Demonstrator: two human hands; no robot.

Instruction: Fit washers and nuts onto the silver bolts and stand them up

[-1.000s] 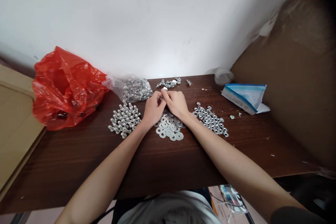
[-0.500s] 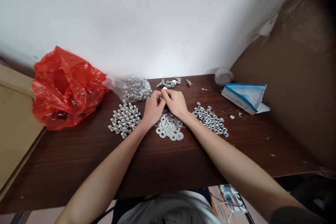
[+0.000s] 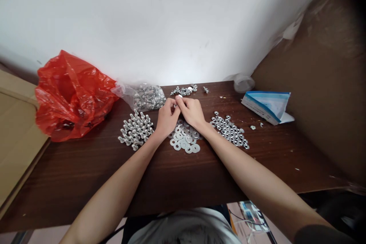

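Observation:
My left hand [image 3: 167, 117] and my right hand [image 3: 192, 111] meet at the fingertips above a pile of flat washers [image 3: 184, 141]. Both are closed around a small shiny metal piece [image 3: 179, 96], which the fingers mostly cover; it looks like a washer. Left of my hands, white-grey bolts [image 3: 136, 129] stand upright in a group. Metal nuts [image 3: 230, 129] lie in a cluster to the right. Just beyond my fingertips is a row of bolts with washers and nuts on them [image 3: 185, 91], and one more such bolt [image 3: 206, 90] lies apart.
A clear bag of metal parts [image 3: 148, 97] sits at the back, beside a red plastic bag [image 3: 74, 95]. At the right are a blue and white packet [image 3: 265, 105], a clear round container [image 3: 243, 83] and a large cardboard box [image 3: 317, 95]. Cardboard [image 3: 17, 137] stands at the left.

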